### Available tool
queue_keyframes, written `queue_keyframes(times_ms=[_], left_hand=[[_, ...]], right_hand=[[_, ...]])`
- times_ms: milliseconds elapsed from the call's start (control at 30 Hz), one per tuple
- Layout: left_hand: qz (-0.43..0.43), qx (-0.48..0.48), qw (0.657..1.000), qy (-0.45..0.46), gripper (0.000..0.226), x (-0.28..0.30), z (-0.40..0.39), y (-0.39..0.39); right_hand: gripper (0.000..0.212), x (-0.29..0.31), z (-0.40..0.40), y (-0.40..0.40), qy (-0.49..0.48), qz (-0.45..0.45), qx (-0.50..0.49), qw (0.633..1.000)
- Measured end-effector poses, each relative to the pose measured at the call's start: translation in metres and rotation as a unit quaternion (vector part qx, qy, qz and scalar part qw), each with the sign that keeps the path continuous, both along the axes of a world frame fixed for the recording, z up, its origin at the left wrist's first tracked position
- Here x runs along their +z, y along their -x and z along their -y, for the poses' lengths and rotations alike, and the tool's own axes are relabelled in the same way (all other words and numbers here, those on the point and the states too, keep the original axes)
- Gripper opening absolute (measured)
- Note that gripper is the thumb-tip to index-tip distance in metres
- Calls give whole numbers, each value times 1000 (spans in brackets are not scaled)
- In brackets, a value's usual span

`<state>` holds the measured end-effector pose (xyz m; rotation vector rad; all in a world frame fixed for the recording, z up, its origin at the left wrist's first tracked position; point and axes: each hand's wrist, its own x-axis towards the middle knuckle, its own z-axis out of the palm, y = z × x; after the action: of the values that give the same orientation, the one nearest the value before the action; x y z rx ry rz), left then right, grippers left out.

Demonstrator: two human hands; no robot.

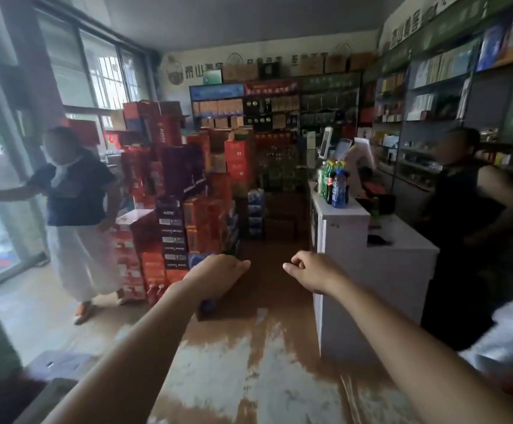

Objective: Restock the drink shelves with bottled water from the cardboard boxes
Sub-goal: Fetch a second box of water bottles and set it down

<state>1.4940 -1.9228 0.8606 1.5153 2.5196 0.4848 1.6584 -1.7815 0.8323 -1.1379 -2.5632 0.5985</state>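
Left hand (221, 270) is held out in front w/ fingers curled down over the far edge of a large brown cardboard box (249, 347), which is carried at chest height and fills the lower middle of the view; pale tape strips are seen along its top. Whether that grip is clamped on the edge or only resting there cannot be told, since the fingertips are hidden. Right hand (313, 270) is raised just above the box's far right part, fingers loosely curled, nothing grasped.

Just right of the box a white worktop (380, 255) is seen, w/ soft-drink bottles (333, 185) grouped on its far end and a screen behind them. Packs of bottled water (256, 214) are stacked on the floor well ahead, beside tall piles of red cartons (188, 194). Wall shelves (432, 96) are filled w/ boxed goods at the back and right. One person is seen at left near the glass door, another at right behind the worktop.
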Motion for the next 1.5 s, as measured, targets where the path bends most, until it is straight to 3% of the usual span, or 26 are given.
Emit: queue_keyframes(times_ms=[133,400,667,933,1033,1300,1500], left_hand=[[-3,-14,1000,0,48,-14,-116,83],[2,-39,999,-32,49,15,-329,241],[22,-21,999,-8,51,-34,-541,374],[61,-18,998,4,40,-32,-755,504],[53,8,999,7,47,-40,-834,550],[19,-67,996,58,51,-75,-1056,697],[21,-54,997,42,55,-69,-1220,809]], right_hand=[[48,-10,-111,78,6,-17,-13,1000],[48,-1,-317,217,10,-16,-32,999],[47,-36,-543,360,18,-13,-25,999],[50,-29,-761,490,34,-3,-17,999],[52,-40,-830,536,44,13,-14,999],[53,-78,-1047,662,41,10,-57,997],[52,-85,-1199,743,51,-13,-96,994]])
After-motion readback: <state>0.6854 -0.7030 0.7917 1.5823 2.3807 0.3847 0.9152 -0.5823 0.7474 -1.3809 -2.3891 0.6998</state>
